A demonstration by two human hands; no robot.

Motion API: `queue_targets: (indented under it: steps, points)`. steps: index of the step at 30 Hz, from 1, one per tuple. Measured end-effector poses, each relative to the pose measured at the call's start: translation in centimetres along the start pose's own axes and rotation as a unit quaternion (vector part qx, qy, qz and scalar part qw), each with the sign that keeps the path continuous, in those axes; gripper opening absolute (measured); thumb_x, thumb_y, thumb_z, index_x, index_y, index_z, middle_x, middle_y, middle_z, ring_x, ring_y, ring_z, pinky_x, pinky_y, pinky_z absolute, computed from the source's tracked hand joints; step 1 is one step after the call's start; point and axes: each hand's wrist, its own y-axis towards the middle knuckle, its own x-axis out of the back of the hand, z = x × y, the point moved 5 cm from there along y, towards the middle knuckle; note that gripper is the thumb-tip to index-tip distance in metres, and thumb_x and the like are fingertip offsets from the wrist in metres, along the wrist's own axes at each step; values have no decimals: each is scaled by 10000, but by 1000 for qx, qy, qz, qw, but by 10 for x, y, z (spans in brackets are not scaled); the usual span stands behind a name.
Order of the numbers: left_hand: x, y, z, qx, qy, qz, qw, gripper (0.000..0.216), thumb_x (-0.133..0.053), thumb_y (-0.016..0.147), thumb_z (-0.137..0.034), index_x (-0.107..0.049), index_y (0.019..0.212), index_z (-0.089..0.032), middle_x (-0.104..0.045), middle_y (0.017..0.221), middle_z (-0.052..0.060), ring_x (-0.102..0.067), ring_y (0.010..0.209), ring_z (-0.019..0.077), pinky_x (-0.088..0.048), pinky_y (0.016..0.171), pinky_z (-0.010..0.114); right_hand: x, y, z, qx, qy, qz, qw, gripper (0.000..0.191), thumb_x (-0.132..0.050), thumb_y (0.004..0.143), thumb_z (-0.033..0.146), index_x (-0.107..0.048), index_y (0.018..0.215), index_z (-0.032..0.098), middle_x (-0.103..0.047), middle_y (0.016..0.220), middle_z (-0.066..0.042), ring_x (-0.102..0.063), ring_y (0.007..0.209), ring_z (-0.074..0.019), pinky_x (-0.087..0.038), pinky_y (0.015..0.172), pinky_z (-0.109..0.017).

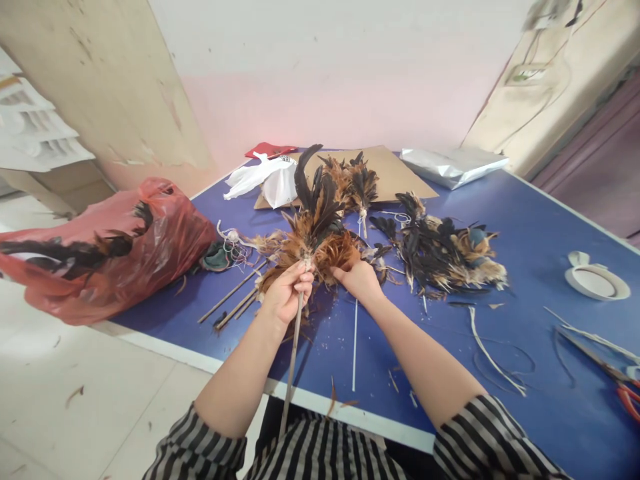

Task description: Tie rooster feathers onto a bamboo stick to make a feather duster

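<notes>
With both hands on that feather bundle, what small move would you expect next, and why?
Probably the right hand presses the brown feathers tighter against the stick, which the left hand grips just under the bundle. The feathers fan out loosely there, and white string lies close by on the blue table.

bag [100,250] lies left of the feather pile [445,257]; tape roll [597,281] far right on table [525,213].

Glossy red plastic bag [107,250], matt blue table [540,220], wooden stick [293,363].
</notes>
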Motion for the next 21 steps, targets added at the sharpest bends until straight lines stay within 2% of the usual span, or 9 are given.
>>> queue_targets:
  steps: [2, 5, 7, 9, 12, 16, 19, 21]
  points:
    - [1, 0, 1, 1, -2, 0, 1000, 172, -383, 827, 1, -533, 835, -83, -493, 770, 51, -443, 534, 5, -339, 369, 40, -3, 2, 1, -21, 34, -18, 999, 331, -597, 651, 499, -673, 674, 178, -659, 719, -99, -610, 762, -233, -438, 675, -310]
    - [2, 1, 1, 6, -3, 2, 1000, 173, -370, 833, -1, -523, 812, -78, -489, 775, 54, -443, 532, 1, -336, 373, 35, -9, 9, -3, -63, 181, -23, 981, 166, -657, 580, 338, -646, 631, 181, -633, 703, -75, -580, 780, -214, -427, 686, -288]
    - [3, 2, 1, 8, -3, 4, 1000, 172, -370, 833, -1, -523, 813, -77, -489, 776, 55, -447, 531, 0, -337, 374, 34, -10, 14, -8, -80, 271, -10, 959, 108, -644, 570, 261, -624, 634, 175, -588, 618, -36, -550, 654, -168, -420, 609, -263]
    - [3, 2, 1, 8, -2, 6, 1000, 171, -375, 828, 2, -527, 826, -78, -492, 775, 53, -448, 529, 1, -340, 372, 36, -7, 16, -13, -90, 329, 13, 940, 119, -616, 609, 274, -592, 665, 173, -529, 541, 5, -468, 490, -116, -386, 492, -242]
    - [3, 3, 0, 4, 1, 3, 1000, 171, -384, 822, 5, -530, 838, -81, -498, 774, 51, -451, 534, 3, -347, 372, 40, 4, 11, -21, -100, 428, 56, 896, 135, -573, 667, 304, -542, 713, 180, -515, 540, 29, -372, 389, -72, -323, 387, -210]
    - [4, 3, 2, 2, 19, 0, 1000, 152, -410, 806, 9, -530, 812, -85, -500, 760, 42, -459, 530, 2, -344, 374, 40, 22, -9, -27, -103, 529, 91, 837, 104, -581, 672, 265, -525, 716, 190, -561, 590, 16, -429, 417, -69, -340, 375, -187]
    - [5, 5, 5, -10, 49, -4, 999, 124, -468, 774, 12, -529, 795, -94, -515, 757, 35, -481, 530, 7, -352, 384, 49, 24, -29, -25, -124, 618, 119, 767, 105, -621, 656, 219, -549, 726, 190, -573, 589, 23, -474, 445, -74, -352, 375, -177]
    - [6, 6, 9, -19, 72, -16, 997, 120, -522, 749, 1, -527, 792, -111, -527, 737, 21, -501, 528, 18, -369, 393, 65, 21, -43, -19, -127, 656, 127, 733, 138, -658, 637, 196, -569, 742, 186, -581, 609, 26, -500, 477, -76, -361, 388, -171]
